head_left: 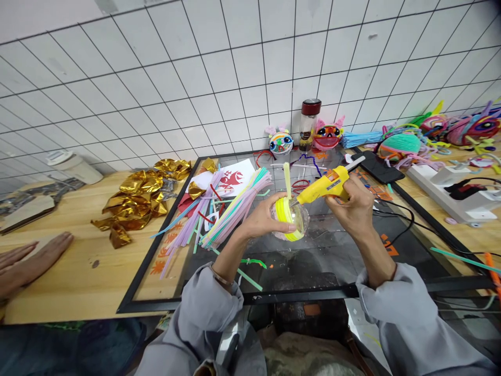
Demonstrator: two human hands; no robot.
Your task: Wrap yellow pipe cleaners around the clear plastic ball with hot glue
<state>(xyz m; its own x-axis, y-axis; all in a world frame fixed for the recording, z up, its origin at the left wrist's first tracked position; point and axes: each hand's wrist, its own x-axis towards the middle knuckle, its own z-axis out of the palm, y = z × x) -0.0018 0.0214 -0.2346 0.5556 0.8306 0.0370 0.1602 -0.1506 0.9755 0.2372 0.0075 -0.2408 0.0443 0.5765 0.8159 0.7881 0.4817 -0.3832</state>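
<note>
My left hand is closed around a clear round plastic container wrapped with a band of yellow pipe cleaner. A pale yellow strip end stands up from the container's top. In my right hand is a yellow glue gun, its nozzle close to the container's upper edge. Whether the nozzle touches cannot be made out. A white glue stick juts from the gun's rear. Left of the container lies a thick bundle of pastel pipe cleaners.
Crumpled gold foil and another person's hands are at left. By the wall stand decorated animal-face balls and a bottle. At right are a phone, a power strip and a black cable.
</note>
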